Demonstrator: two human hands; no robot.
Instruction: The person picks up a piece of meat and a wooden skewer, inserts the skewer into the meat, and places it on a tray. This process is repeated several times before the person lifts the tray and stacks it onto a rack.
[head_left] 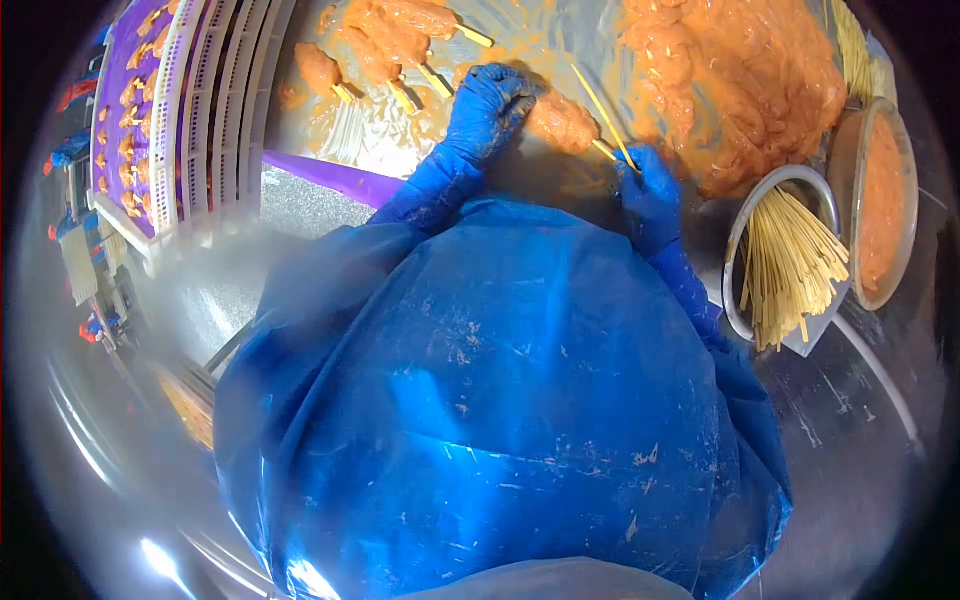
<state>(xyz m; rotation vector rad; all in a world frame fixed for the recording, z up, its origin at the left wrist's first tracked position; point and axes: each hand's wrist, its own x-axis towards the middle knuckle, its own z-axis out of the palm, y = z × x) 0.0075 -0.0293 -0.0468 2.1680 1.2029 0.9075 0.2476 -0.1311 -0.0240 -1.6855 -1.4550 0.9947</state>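
"What have you got in your hands down there?"

"My right hand (655,190), in a blue glove, pinches a long, thin, pale-yellow wooden stick (602,112) near its lower end; it slants up and away. My left hand (485,110), gloved the same, has curled fingers at the near end of a slick orange-coated piece of meat (562,122). Whether they grip it or only rest against it, I can't tell."

"And where's that piece lying?"

"Between my hands, on the smeared metal table (570,178), with a short stick end (604,150) poking out towards my right hand. The big glistening orange heap of meat (735,90) is beyond, to the right."

"How would you handle it well?"

"Light left fingertips, I'd say: coated meat looks slippery and could tear if squeezed. I'd hold the long stick low and firm, its far tip pointed clear of my left glove. It passes close by that short end, so I'd watch they don't snag."
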